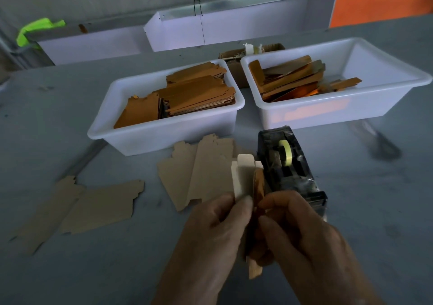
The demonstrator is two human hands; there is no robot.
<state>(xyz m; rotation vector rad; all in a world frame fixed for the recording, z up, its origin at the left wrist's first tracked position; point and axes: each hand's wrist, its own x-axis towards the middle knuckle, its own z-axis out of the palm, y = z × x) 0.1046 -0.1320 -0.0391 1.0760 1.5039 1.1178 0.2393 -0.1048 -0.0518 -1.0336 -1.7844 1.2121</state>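
Both hands hold a small folded cardboard box blank (248, 182), pale inside and orange-brown outside, upright above the grey table (363, 211). My left hand (215, 229) pinches its left panel between thumb and fingers. My right hand (302, 232) grips its right edge with curled fingers. A black tape dispenser (289, 164) with a yellowish roll stands just behind the blank. The blank's lower part is hidden between my hands.
Flat tan blanks lie on the table at the left (77, 208) and centre (196, 171). A white tub (145, 138) holds stacked flat orange blanks; a second white tub (351, 107) at the right holds folded ones. A brown cardboard box (236, 56) and white trays (210, 30) stand behind.
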